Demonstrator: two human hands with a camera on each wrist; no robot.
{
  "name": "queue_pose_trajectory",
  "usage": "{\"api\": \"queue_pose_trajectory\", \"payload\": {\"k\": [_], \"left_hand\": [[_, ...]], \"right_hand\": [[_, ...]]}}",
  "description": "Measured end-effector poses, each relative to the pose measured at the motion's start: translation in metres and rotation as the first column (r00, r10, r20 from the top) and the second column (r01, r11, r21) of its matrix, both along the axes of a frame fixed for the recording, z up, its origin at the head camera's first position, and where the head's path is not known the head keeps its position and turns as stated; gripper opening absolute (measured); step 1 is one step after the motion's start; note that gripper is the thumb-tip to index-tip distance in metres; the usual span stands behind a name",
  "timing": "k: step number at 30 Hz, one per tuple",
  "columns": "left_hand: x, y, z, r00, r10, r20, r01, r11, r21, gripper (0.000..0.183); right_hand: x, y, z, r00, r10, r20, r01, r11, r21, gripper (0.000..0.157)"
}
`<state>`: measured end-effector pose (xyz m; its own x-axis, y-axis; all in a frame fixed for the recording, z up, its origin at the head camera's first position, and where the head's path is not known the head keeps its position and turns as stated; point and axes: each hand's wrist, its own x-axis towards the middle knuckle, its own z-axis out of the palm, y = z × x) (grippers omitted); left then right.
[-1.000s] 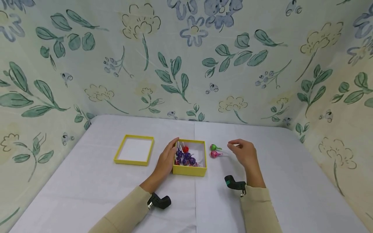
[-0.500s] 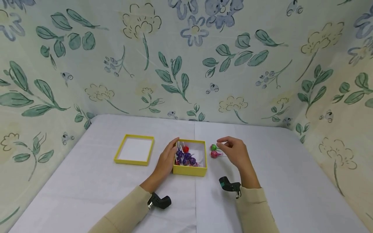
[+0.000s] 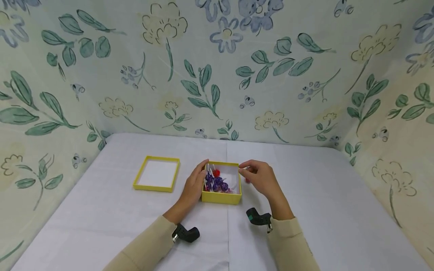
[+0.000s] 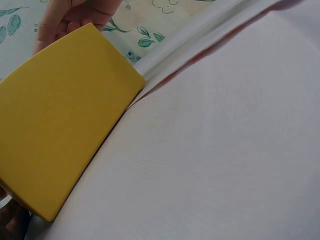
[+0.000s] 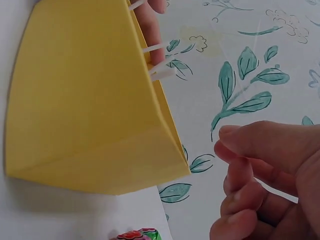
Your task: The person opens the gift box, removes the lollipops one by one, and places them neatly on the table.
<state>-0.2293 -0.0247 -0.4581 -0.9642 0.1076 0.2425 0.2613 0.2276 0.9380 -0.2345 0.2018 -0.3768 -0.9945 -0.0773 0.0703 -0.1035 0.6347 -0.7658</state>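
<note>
A yellow box (image 3: 221, 198) stands lidless on the white cloth. Inside it lie purple-wrapped lollipops (image 3: 216, 184) and a red lollipop (image 3: 216, 173), several with white sticks upward. My left hand (image 3: 194, 184) holds the box at its left side, its fingers reaching the back corner. At the box's right rim hovers my right hand (image 3: 260, 177), thumb and index close together, nothing visible between them; the right wrist view shows the fingers (image 5: 239, 197) loosely bent. Red and green wrapped lollipops (image 5: 137, 234) lie beside the box, mostly hidden under my right hand in the head view.
A yellow-rimmed lid (image 3: 156, 187) with a white inside lies to the left of the box. White cloth (image 3: 190, 150) with a central crease covers the table. A floral curtain (image 3: 217, 75) rises behind it and at both sides.
My right hand has moved left, from the lollipop sticks across the two loose lollipops to the box's right rim. My left hand and the box have stayed in place.
</note>
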Motion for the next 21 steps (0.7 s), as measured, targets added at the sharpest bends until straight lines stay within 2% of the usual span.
{"api": "queue_pose_trajectory", "payload": {"k": [9,21], "left_hand": [[0.0,-0.001,0.001,1.0,-0.001,0.0,0.001,1.0,-0.016,0.046],[0.0,-0.001,0.0,1.0,-0.004,-0.002,0.004,1.0,0.009,0.044]], "right_hand": [[0.004,-0.011,0.002,0.999,0.042,-0.007,-0.041,0.998,0.053,0.019],[0.007,-0.022,0.0,0.995,0.101,0.024,-0.102,0.994,0.049,0.022]]}}
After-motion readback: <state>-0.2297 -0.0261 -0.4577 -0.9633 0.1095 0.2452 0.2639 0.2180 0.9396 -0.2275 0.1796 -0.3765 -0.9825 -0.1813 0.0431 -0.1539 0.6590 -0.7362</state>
